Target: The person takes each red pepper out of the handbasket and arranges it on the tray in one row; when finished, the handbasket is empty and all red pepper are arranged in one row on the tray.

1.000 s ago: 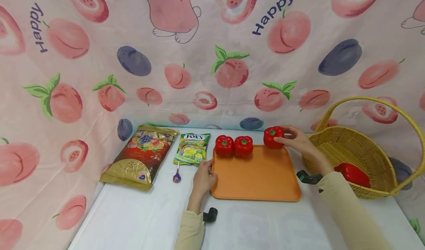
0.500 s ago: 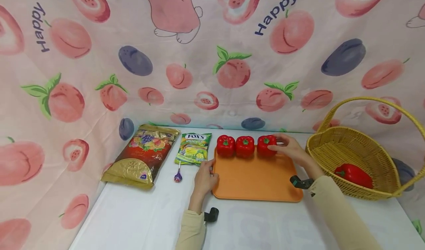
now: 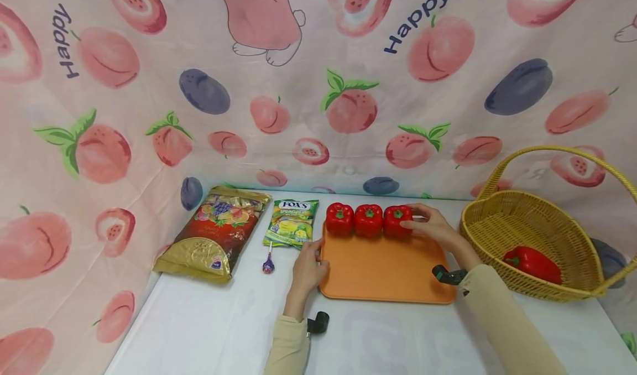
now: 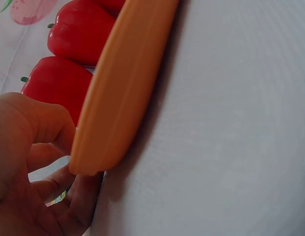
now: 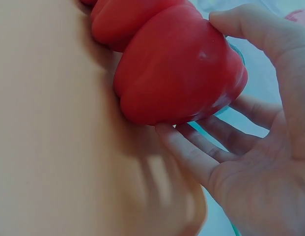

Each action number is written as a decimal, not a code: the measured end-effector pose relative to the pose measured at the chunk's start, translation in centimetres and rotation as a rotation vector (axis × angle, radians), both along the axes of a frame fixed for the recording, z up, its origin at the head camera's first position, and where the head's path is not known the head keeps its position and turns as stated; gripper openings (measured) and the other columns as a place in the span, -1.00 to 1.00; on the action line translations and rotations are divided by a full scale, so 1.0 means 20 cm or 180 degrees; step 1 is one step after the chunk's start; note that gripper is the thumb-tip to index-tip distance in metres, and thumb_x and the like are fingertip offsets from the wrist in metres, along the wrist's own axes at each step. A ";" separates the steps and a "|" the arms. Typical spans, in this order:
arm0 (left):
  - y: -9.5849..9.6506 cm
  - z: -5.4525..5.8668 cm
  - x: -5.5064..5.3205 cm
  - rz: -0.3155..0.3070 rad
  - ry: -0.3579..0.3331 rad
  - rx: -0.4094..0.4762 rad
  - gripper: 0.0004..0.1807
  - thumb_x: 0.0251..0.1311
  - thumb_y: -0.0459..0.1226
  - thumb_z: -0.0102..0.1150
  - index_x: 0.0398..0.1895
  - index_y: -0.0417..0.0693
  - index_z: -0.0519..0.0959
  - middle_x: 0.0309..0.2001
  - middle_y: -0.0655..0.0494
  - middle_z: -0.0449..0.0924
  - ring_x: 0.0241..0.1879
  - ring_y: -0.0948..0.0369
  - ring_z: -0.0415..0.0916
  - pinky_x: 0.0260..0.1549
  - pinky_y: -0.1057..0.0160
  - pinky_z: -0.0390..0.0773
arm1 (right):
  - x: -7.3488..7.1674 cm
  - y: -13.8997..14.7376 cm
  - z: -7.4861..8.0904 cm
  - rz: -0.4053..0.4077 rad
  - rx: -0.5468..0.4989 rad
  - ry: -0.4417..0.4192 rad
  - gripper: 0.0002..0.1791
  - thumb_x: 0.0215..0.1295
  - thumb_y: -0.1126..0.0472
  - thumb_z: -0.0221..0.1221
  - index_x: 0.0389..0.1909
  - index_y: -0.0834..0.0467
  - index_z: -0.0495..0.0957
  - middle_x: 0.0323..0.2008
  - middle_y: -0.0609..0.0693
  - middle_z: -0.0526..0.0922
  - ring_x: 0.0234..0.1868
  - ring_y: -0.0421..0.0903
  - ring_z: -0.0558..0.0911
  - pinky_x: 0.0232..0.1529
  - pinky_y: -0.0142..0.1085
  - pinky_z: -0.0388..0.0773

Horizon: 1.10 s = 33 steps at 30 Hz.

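Observation:
My right hand holds a red bell pepper at the far edge of an orange tray. In the right wrist view the thumb lies on the top of this pepper and the fingertips are at its side. Two more red bell peppers, a middle one and a left one, stand beside it in a row, stems up. My left hand grips the tray's left side. Up close, its fingers curl about the tray's corner.
A yellow wicker basket with a tall handle stands at the right, with another red bell pepper lying inside. To the left are a green candy bag, a lollipop and a large red-and-gold bag. A fruit-print cloth hangs behind.
My right hand has moved left and down with its bell pepper, from the tray's far right corner to beside the other two. The left hand has stayed on the tray.

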<state>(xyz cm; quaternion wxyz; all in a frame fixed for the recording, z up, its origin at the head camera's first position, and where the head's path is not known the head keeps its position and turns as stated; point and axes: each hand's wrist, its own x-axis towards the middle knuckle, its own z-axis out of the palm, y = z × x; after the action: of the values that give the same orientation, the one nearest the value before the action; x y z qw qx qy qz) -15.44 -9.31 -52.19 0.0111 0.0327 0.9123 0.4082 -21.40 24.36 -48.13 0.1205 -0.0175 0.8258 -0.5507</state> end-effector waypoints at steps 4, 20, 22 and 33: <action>0.00 0.00 0.00 -0.0005 0.0003 -0.0006 -0.39 0.09 -0.40 0.21 0.30 -0.17 0.47 -0.13 0.03 0.39 -0.32 0.19 0.35 -0.35 0.22 0.35 | 0.00 0.00 0.00 0.0018 -0.0009 0.0003 -0.23 0.27 0.03 0.29 0.42 0.22 0.24 0.34 0.34 0.30 0.27 0.33 0.39 0.06 -0.01 0.54; 0.00 0.00 0.00 -0.0020 -0.0012 -0.0016 -0.39 0.08 -0.39 0.19 0.31 -0.17 0.47 -0.14 0.04 0.39 -0.32 0.19 0.35 -0.34 0.23 0.35 | 0.01 0.04 0.03 0.0057 -0.0126 0.0132 -0.23 0.34 0.04 0.23 0.43 0.29 0.19 0.32 0.39 0.30 0.23 0.33 0.43 0.09 0.07 0.49; 0.01 0.00 0.00 -0.0029 -0.0009 -0.0011 -0.38 0.08 -0.40 0.19 0.31 -0.18 0.47 -0.12 0.03 0.40 -0.31 0.18 0.35 -0.34 0.23 0.35 | 0.02 0.07 0.04 0.0082 -0.0154 0.0209 -0.25 0.35 0.08 0.22 0.43 0.33 0.19 0.31 0.40 0.31 0.21 0.33 0.45 0.08 0.09 0.48; 0.00 0.00 0.00 -0.0015 0.0032 0.0041 -0.38 0.05 -0.40 0.19 0.29 -0.21 0.47 -0.12 0.02 0.41 -0.32 0.18 0.36 -0.35 0.22 0.35 | 0.10 0.24 0.20 0.0116 0.0112 0.0312 -0.27 0.39 -0.03 0.15 0.43 0.26 0.21 0.35 0.33 0.30 0.25 0.18 0.42 0.19 0.05 0.41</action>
<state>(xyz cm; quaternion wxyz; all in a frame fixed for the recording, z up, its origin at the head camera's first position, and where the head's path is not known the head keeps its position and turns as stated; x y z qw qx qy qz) -15.37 -9.32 -52.24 0.0073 0.0369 0.9096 0.4138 -19.44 29.20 -44.07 0.0902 -0.0574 0.8398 -0.5322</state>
